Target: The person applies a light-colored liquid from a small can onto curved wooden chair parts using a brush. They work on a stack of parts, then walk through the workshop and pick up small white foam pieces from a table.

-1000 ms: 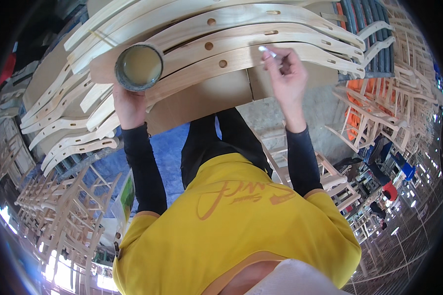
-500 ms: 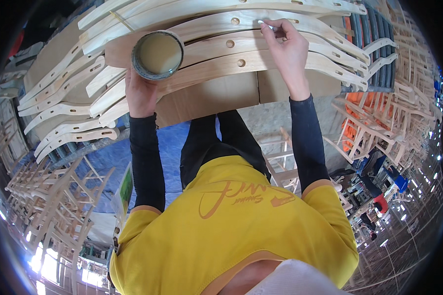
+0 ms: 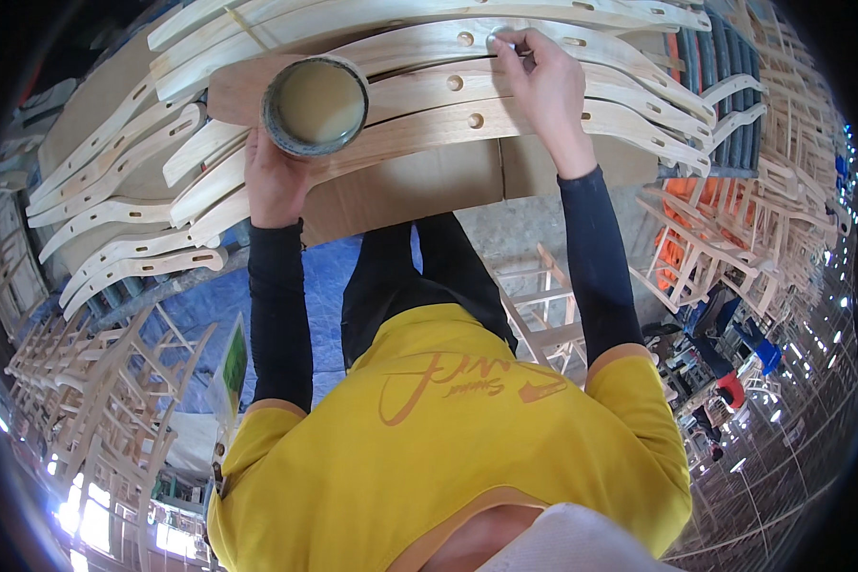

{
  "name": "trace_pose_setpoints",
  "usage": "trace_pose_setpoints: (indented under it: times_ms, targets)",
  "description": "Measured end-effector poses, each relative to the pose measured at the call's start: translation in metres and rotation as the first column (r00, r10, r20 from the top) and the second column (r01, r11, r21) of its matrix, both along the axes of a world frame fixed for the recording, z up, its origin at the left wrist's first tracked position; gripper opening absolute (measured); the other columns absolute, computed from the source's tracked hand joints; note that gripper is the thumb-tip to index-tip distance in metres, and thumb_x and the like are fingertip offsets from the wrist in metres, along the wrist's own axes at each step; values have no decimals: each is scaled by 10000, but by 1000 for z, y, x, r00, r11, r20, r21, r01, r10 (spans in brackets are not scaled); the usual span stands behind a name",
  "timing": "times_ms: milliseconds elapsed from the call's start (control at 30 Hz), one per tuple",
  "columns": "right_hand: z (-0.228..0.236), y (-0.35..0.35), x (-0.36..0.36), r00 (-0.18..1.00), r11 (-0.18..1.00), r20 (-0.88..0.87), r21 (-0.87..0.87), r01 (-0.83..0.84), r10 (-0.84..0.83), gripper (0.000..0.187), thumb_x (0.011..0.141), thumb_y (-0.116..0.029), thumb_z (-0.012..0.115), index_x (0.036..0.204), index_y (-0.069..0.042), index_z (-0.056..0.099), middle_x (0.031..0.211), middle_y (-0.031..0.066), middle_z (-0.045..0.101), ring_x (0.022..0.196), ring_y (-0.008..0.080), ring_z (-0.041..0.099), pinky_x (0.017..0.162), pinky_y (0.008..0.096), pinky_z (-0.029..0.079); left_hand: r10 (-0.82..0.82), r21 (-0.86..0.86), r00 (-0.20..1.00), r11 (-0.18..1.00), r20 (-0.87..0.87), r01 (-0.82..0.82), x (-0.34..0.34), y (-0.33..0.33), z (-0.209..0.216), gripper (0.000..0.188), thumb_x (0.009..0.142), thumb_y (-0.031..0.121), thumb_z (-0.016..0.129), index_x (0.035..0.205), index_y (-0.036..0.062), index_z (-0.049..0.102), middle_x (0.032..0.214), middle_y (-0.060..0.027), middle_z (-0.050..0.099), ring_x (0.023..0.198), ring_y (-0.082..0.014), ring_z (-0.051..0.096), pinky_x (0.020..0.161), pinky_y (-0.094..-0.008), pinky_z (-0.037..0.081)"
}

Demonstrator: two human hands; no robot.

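Observation:
My left hand [image 3: 275, 186] is closed round a round cup [image 3: 269, 116] with a dark, smeared rim, holding it upright. Thick cream-coloured liquid [image 3: 316, 103] fills much of it. My right hand [image 3: 551, 91] is closed in a pinch on a small whitish thing [image 3: 494, 43], too small to name. Those fingertips are at the upper face of a curved, pale wooden chair part [image 3: 419, 46], between a round hole [image 3: 465, 39] and a slot. Two similar curved parts [image 3: 405, 91] lie nearer me, each with a round hole.
More curved wooden parts [image 3: 114, 250] lie on the left. Brown cardboard [image 3: 400, 195] lies beneath the row. Dark ribbed bars [image 3: 734, 57] stand at the far right end. Wooden frames [image 3: 105, 381] are stacked on both sides, and a blue sheet [image 3: 324, 276] covers floor by my legs.
My right hand has shifted slightly left along the chair part, its fingertips now farther from the slot. The cup has moved a little to the right.

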State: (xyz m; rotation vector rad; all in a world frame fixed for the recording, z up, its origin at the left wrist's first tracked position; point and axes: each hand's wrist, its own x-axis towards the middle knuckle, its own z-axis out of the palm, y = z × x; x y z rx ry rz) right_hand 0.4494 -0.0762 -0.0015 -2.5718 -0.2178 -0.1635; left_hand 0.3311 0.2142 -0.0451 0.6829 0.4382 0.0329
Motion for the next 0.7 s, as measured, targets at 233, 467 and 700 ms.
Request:
trace_pose_setpoints:
  times_ms: [233, 467, 700]
  targets:
    - [5, -22, 0, 998, 998, 19, -17, 66, -66, 178, 848, -299, 653, 867, -128, 700, 621, 47, 617, 548, 204, 591, 524, 331, 454, -11, -9, 1000, 1000, 12, 11, 1, 2, -1, 290, 998, 160, 451, 1227, -14, 491, 1206, -104, 578, 1095, -190, 575, 926, -332, 484]
    - [14, 0, -7, 998, 991, -55, 129, 21, -14, 221, 860, -308, 675, 939, -105, 712, 666, 22, 656, 557, 95, 564, 533, 246, 439, -44, 312, 999, 949, 8, 39, -4, 13, -2, 298, 995, 159, 451, 1253, 19, 497, 1209, -87, 577, 1085, -184, 581, 884, -322, 502]
    - [14, 3, 0, 993, 990, 6, 76, 116, -117, 204, 822, -314, 685, 891, -123, 699, 595, 45, 609, 516, 166, 580, 518, 305, 448, 57, 174, 998, 983, 26, -60, -17, 31, -4, 318, 996, 154, 442, 1285, 27, 479, 1279, -77, 529, 1151, -191, 537, 946, -337, 464]
